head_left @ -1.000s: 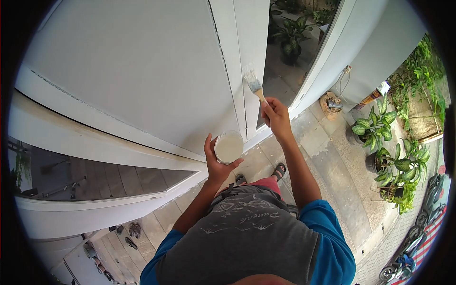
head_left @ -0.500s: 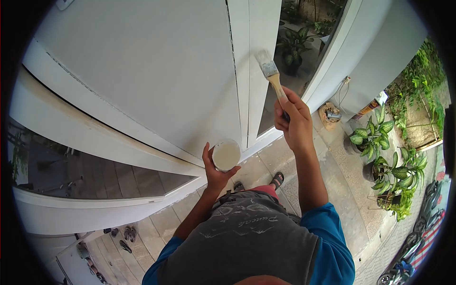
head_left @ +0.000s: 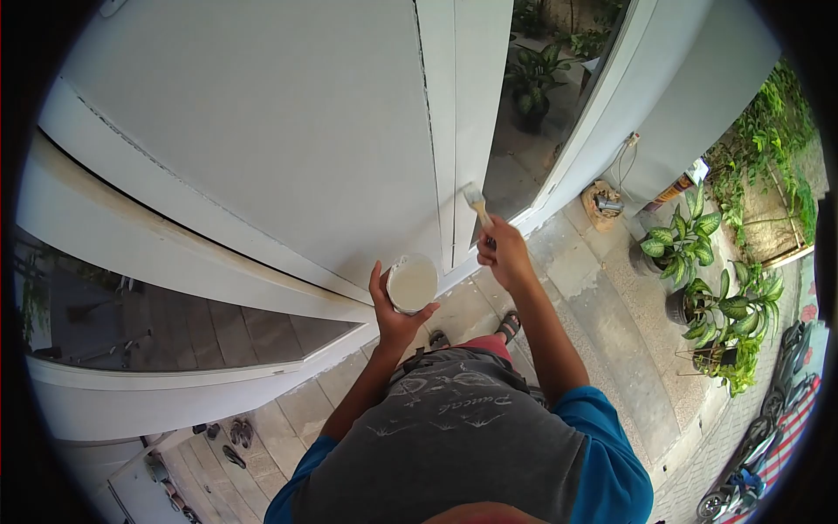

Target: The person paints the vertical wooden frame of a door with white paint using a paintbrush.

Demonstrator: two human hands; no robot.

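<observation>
1. Flat paintbrush with pale bristles and a light wooden handle (head_left: pixel 479 206): it is angled up and to the left, its bristles at the lower part of a smooth white upright strip (head_left: pixel 476 105), between a thin dark groove and a dark glass pane (head_left: pixel 524 166) on the right. Whether the bristles press on the surface or sit just off it, I cannot tell.

2. Judging by the pose, a brushing stroke on that strip is in hand. A further stroke would call for light, even pressure along the strip, with the bristles kept off the glass edge.

3. The right hand (head_left: pixel 509 253) is closed, its fingers and thumb clamped on the handle, with no visible gap between grip and wood.

4. The left hand (head_left: pixel 397 325) is curved wide around a round white tub (head_left: pixel 408 257), fingers on its left side and thumb at its near right, clamped on it from below. The tub holds smooth off-white liquid (head_left: pixel 413 285), its open top facing up, near and to the left of the brush. Reloading would call for keeping it level.
</observation>
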